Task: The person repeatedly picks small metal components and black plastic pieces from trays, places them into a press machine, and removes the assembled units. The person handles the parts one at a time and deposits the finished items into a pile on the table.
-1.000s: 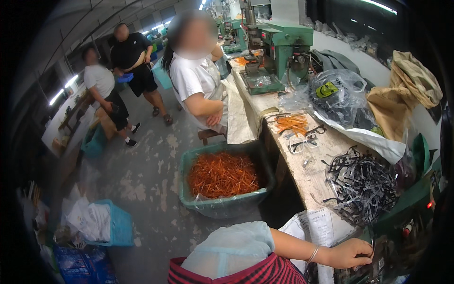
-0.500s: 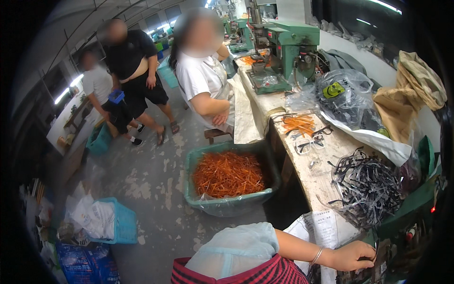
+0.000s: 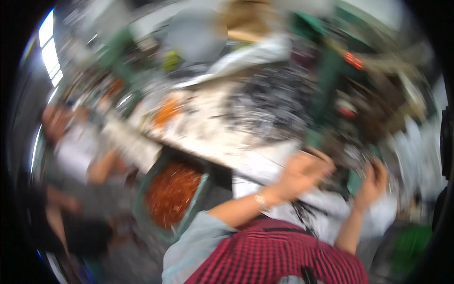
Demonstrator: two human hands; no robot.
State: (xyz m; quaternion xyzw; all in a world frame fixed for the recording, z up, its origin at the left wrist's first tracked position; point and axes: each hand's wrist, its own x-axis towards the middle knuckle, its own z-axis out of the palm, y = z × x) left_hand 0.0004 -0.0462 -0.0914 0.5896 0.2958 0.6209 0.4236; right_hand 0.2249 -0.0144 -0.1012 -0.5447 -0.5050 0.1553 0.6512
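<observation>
The whole picture is smeared by motion. My left hand, with a bracelet at its wrist, is over white paper at the bench edge, close to a green machine. Its fingers look bent, but what they hold, if anything, is lost in the blur. To its right my right hand is raised beside the machine's dark lower parts, its fingers too blurred to read. Beyond my left hand lies a heap of thin dark strips, which look like spectacle arms. More dark strips lie at my lap on something white.
A green tub of thin orange strips stands left of the bench. Some orange pieces lie farther along the bench. A seated person in white is at the left. A green container stands at the lower right.
The view has swung right, so the bench and tub appear farther left. My right hand has come into view. My left hand now shows above the white paper.
</observation>
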